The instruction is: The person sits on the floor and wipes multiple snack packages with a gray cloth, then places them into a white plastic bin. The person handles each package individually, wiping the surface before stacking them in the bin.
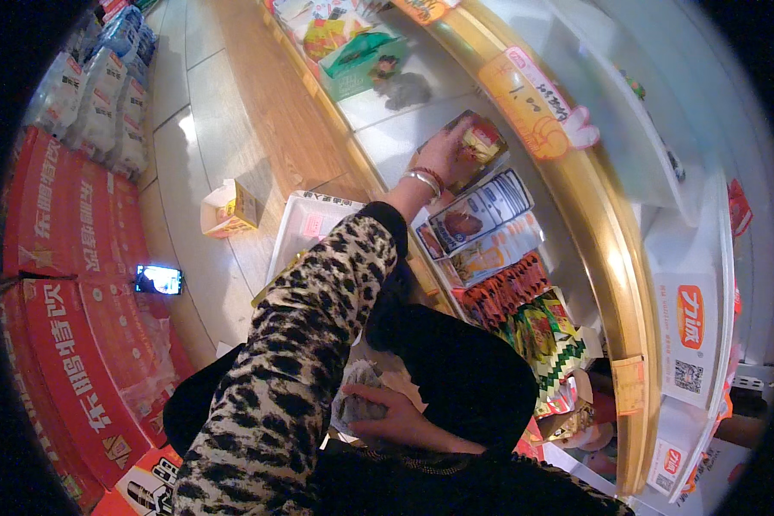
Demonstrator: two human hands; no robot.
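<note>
My left hand (448, 161), in a leopard-print sleeve and wearing bracelets, reaches across to the low white shelf (387, 126). Its fingers are on a small dark display box (484, 145) with a red and yellow packet showing; the hand is slightly blurred. Beside that box stand a blue-and-white snack carton (484, 213), a white and orange carton (500, 248) and rows of red packets (506, 284). Low before my body, between my knees, my right hand (387, 413) grips a crumpled grey cloth (358, 400).
Farther along the shelf are a green box (361, 68) and a crumpled grey item (406, 90). A gold-edged upper shelf (593, 213) overhangs at right. On the floor are a small open carton (229, 209) and a white tray (303, 222). Red cases (77, 213) and a lit phone (159, 279) lie left.
</note>
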